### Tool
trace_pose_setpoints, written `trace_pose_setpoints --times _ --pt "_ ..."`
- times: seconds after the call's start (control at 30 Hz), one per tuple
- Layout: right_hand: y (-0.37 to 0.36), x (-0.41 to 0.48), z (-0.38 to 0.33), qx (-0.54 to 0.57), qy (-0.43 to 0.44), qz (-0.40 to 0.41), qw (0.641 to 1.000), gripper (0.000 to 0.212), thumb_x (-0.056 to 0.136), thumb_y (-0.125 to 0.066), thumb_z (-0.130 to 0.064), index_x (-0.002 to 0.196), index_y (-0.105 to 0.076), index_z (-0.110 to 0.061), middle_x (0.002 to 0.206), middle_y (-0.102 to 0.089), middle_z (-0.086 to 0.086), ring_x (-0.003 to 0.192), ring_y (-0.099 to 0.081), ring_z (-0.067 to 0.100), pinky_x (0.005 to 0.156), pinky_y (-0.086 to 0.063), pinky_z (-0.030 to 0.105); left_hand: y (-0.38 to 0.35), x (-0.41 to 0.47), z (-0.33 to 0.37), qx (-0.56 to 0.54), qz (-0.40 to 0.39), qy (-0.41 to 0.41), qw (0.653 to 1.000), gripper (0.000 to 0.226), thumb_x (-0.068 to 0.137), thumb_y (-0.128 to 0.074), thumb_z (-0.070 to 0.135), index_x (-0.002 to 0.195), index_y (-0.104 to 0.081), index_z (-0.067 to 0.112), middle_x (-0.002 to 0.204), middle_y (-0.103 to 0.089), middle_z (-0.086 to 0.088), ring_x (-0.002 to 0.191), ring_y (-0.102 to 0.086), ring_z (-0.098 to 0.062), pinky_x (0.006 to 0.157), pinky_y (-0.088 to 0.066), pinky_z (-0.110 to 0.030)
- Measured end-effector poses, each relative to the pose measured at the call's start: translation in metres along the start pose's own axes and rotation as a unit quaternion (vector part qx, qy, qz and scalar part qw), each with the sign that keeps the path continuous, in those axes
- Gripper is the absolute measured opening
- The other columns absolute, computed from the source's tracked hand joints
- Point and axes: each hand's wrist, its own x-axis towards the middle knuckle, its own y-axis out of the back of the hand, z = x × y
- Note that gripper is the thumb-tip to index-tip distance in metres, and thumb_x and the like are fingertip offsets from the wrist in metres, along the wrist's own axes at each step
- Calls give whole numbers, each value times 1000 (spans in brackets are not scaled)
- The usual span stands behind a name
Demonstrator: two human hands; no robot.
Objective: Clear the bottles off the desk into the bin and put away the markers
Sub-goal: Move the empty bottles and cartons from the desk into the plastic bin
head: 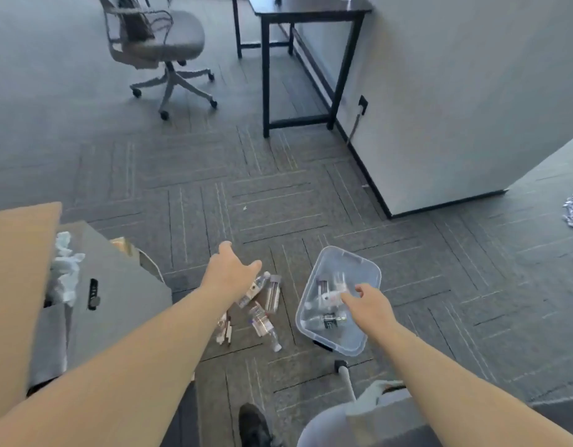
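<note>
The bottles are not on a table here. They lie loose on the carpet, directly under and just past the fingers of the left hand [233, 272]. The nearest bottle [257, 287] pokes out from beneath those fingers with its long axis slanting away to the right, cap end farthest from the hand. A grey-capped tube [273, 293] lies just beside it on the far side. A third bottle [264, 327] rests nearer the person, below the fingers, its cap pointing toward the bin. A few pale sticks [225, 330], possibly the markers, lie under the left wrist but are too blurred to be sure of.

The left hand is plainly the nearer one to this heap. Its thumb stands wide from the other fingers and nothing is seen clasped in it. Whether the fingertips touch the nearest bottle cannot be told, since they are foreshortened.

The right hand [369, 304] reaches over the clear bin [372, 269], which sits on the carpet to the right of the heap and holds several bottles. Thumb and forefinger are apart, and a small white bottle [330, 296] lies in the bin at the forefinger's tip, perhaps touching it. The coming grasp likely means closing across the nearest bottle's slanted body, then carrying it right to the bin.
</note>
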Motion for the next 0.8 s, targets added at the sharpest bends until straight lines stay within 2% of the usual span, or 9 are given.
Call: trace_pose_setpoints --times 0.07,0.1,0.17,0.23,0.3,0.47,0.53,0.67,0.8 --pt "-15 2 -32 -37 38 -21 998 26 95 -49 -29 111 -56 -10 89 -62 8 78 -59 22 72 -46 33 38 -2 -25 -16 40 27 999 77 89 -58 44 149 -19 14 137 -46 -15 113 -56 -32 82 -46 -35" --pt "-25 1 -51 -57 59 -29 996 27 94 -49 -33 110 -56 -12 85 -59 5 71 -55 20 70 -45 33 58 -6 -39 -29 63 39 997 76 90 -58 41 149 -20 13 139 -44 -14 116 -53 -32 83 -43 -35" --pt "-51 -5 -92 -85 103 -57 989 48 93 -50 -36 131 -49 -8 111 -62 10 87 -58 25 77 -46 35 101 -20 -71 -47 109 66 991 72 90 -58 37 148 -23 13 138 -46 -13 117 -52 -31 82 -40 -33" --pt "-80 -23 -140 -124 162 -83 976 56 94 -51 -36 139 -44 -4 135 -54 14 113 -56 29 92 -44 36 145 -40 -112 -66 160 103 979 68 89 -59 36 145 -29 13 137 -49 -12 120 -51 -32 84 -39 -32" --pt "-113 -54 -188 -157 231 -104 955 54 94 -52 -34 138 -46 -3 140 -51 12 125 -50 28 98 -39 32 185 -69 -159 -103 209 150 961 67 85 -59 39 142 -33 15 135 -52 -12 121 -51 -32 91 -42 -34" --pt "-213 -160 -269 -229 381 -168 880 52 94 -50 -33 136 -48 -3 134 -55 12 118 -54 27 84 -39 29 246 -174 -283 -180 328 257 891 69 83 -62 36 141 -34 11 137 -50 -14 124 -51 -33 97 -44 -37" --pt "-256 -211 -277 -254 427 -198 845 50 94 -50 -34 134 -49 -4 129 -59 14 113 -56 28 81 -40 29 250 -224 -329 -196 378 298 854 65 84 -64 35 138 -38 10 134 -53 -15 121 -53 -33 90 -43 -34" --pt "-326 -317 -249 -286 472 -272 788 50 94 -53 -32 135 -49 -5 134 -55 13 120 -53 29 91 -42 32 221 -331 -406 -276 450 357 770 53 84 -64 35 128 -48 10 123 -61 -15 111 -59 -32 86 -44 -33" --pt "-368 -407 -189 -339 524 -313 716 48 93 -54 -29 133 -51 -4 135 -54 15 124 -50 30 94 -39 30 165 -429 -458 -343 458 426 701 56 82 -65 35 129 -49 9 124 -60 -10 114 -57 -31 85 -43 -28"
